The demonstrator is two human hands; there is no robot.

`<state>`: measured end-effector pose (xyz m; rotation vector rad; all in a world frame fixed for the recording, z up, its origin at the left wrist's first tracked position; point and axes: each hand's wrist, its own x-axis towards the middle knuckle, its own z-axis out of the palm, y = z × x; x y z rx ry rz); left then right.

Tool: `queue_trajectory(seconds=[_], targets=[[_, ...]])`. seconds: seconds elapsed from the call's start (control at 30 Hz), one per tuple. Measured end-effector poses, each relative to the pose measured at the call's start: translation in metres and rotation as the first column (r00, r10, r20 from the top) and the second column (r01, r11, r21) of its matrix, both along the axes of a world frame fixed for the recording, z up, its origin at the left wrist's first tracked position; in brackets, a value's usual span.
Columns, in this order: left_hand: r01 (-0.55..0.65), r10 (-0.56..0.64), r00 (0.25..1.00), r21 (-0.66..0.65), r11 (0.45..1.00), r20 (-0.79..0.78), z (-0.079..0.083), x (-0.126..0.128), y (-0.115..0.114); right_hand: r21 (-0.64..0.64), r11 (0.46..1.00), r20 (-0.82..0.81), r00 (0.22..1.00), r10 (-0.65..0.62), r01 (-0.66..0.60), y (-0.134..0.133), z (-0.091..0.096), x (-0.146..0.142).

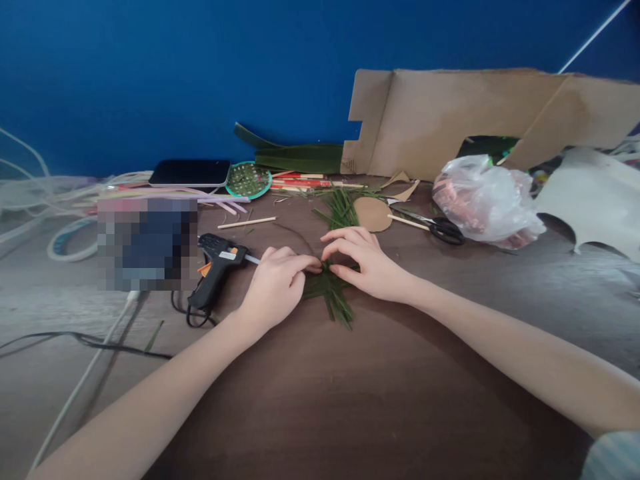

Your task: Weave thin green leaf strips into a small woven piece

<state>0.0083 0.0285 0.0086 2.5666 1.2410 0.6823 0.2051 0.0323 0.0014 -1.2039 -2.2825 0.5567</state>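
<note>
Leaf bundle (338, 307) on the table (320, 407), its middle between the fingertips of both hands, loose ends fanning toward the wearer. Left hand (275, 281): thumb and index together, clamped on the bundle's middle. Right hand (364, 261): thumb and index curved to the same spot; tips too small to tell whether they grip. From the bundle: glue gun (216, 264) left, disc (373, 215) beyond and right, scissors (447, 231) farther right.

Fans out now toward the near side, lies on the brown tabletop (330, 393), looks like a ragged bunch of narrow, dark-green leaf strips (338, 305), partly hidden at its middle
</note>
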Motion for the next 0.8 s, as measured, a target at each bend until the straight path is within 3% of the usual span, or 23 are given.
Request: queue_trajectory(seconds=[0.8], targets=[[0.052, -0.05, 0.998, 0.051, 0.997, -0.039, -0.002, 0.0008, -0.001, 0.024, 0.999, 0.035, 0.999, -0.035, 0.035, -0.0001, -0.003, -0.0031]])
